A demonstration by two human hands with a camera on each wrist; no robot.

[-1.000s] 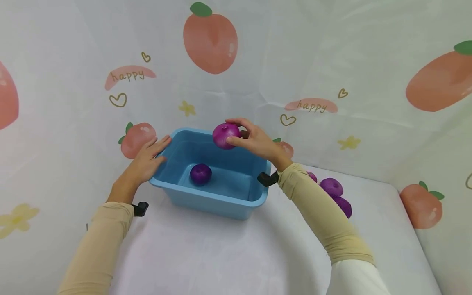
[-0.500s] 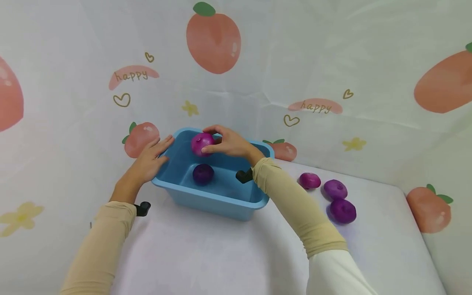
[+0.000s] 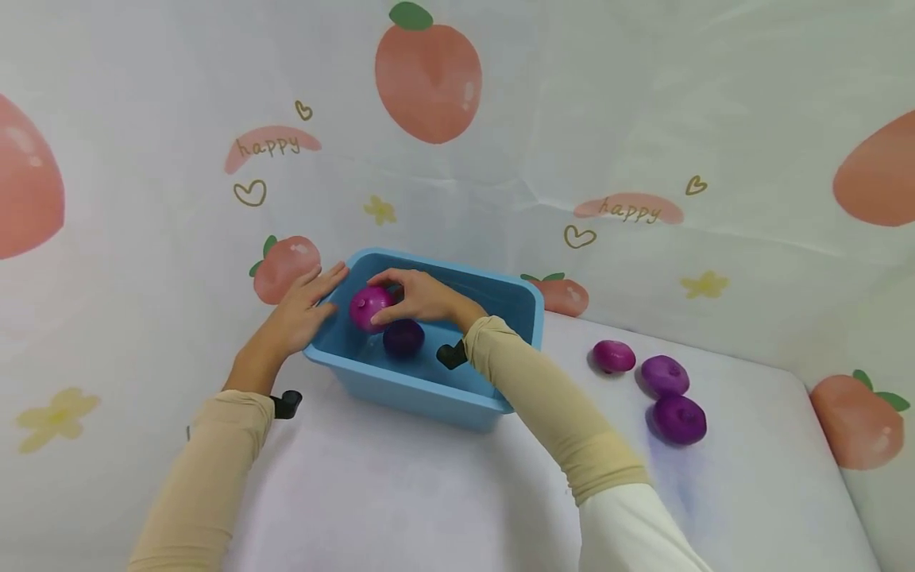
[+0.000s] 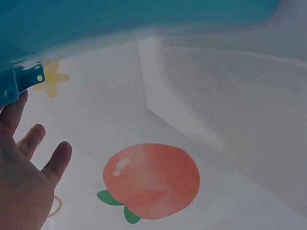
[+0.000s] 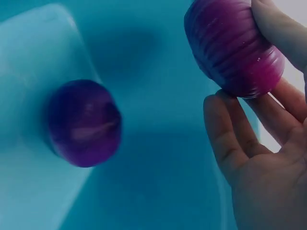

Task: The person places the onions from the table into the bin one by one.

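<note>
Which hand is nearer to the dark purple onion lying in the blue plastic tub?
Right. The right hand holds a lighter purple onion just above the dark purple onion; the left hand rests on the blue plastic tub's outer left rim.

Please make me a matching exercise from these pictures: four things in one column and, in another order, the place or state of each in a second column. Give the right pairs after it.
Things
1. pink-purple onion
2. dark purple onion
3. left hand
4. three onions

Places or states
A. lying on the bottom of the blue tub
B. on the white table, to the right of the tub
C. held by the right hand inside the tub
D. resting on the tub's left rim, fingers straight

Pairs: 1-C, 2-A, 3-D, 4-B
</note>
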